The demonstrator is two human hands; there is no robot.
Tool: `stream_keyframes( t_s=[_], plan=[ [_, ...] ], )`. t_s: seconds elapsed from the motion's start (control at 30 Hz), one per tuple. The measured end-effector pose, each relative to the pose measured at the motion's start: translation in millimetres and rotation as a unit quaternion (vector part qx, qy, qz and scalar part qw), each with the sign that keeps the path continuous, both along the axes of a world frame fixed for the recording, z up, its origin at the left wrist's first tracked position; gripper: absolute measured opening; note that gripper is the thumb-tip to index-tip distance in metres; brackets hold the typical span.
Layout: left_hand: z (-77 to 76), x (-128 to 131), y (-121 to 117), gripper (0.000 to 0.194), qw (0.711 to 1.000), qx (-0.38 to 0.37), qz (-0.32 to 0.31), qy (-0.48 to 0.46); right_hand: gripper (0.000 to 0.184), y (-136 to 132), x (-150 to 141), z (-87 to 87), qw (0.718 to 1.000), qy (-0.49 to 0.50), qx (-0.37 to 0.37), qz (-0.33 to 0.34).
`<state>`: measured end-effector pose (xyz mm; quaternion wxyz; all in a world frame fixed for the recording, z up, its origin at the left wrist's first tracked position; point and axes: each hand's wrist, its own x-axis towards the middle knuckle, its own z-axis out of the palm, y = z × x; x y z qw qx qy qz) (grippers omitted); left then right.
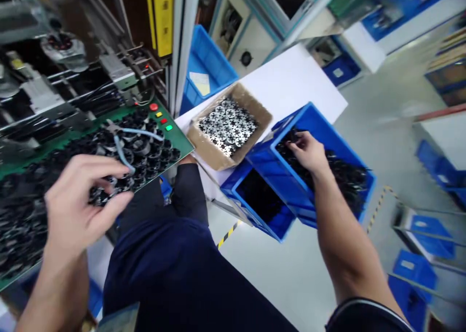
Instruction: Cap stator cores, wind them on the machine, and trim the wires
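Note:
My left hand point(78, 203) hovers over a pile of black round parts point(145, 150) on a green work surface point(182, 145). Its fingers curl around a black round part point(105, 189) at the near edge of the pile. My right hand point(307, 152) reaches down into a blue bin point(324, 128) filled with more black parts point(345, 174), its fingers closed among them; what they grip is hidden. Blue-handled pliers point(122, 145) lie on the pile just beyond my left hand.
A cardboard box point(207, 147) of shiny metal rings stands on a white table point(298, 74) between the two hands. A second blue bin point(255, 210) sits lower. Red, yellow and green buttons point(160, 116) and machinery lie behind. More blue crates line the floor at right.

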<state>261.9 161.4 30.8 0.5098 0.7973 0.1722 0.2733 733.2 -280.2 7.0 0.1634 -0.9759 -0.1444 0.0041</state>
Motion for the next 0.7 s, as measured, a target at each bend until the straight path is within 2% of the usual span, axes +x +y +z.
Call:
stream_keyframes(
  t_s=[0.07,0.17,0.2,0.27,0.3,0.37,0.43,0.53,0.63,0.7],
  plan=[
    [7.7,75.6,-19.1,0.038,0.990,0.112,-0.091,0.002,0.039,-4.3,1.2,-9.6,1.000,0.000,0.000,0.022],
    [9.7,187.0,-43.6,0.038,0.957,0.195,-0.197,0.089,0.057,-6.5,0.0,-13.8,0.999,0.006,-0.022,0.047],
    [5.3,221.8,-52.0,0.036,0.938,0.231,-0.220,0.135,0.057,-7.1,0.2,-13.1,0.998,0.008,-0.031,0.049],
    [-11.3,284.7,-69.2,0.034,0.882,0.315,-0.261,0.234,0.056,-8.1,1.4,-10.2,0.998,0.009,-0.048,0.045],
    [-22.5,311.9,-77.4,0.034,0.845,0.352,-0.282,0.288,0.057,-8.5,2.2,-8.5,0.998,0.008,-0.055,0.040],
    [-47.0,355.6,-90.9,0.034,0.801,0.383,-0.305,0.345,0.056,-9.1,3.2,-5.5,0.998,0.003,-0.063,0.029],
    [-69.8,384.2,-99.1,0.033,0.774,0.392,-0.319,0.382,0.053,-9.3,3.5,-3.0,0.998,-0.005,-0.065,0.021],
    [-92.9,403.6,-101.9,0.034,0.752,0.387,-0.333,0.417,0.043,-9.7,4.1,-0.2,0.998,-0.024,-0.057,0.011],
    [-100.1,406.1,-97.9,0.031,0.766,0.352,-0.338,0.418,0.040,-11.3,6.6,-0.5,0.998,-0.046,-0.040,0.002],
    [-97.9,402.7,-93.2,0.021,0.799,0.309,-0.330,0.398,0.049,-13.7,9.6,-3.8,0.998,-0.058,-0.009,-0.005]
  ],
)
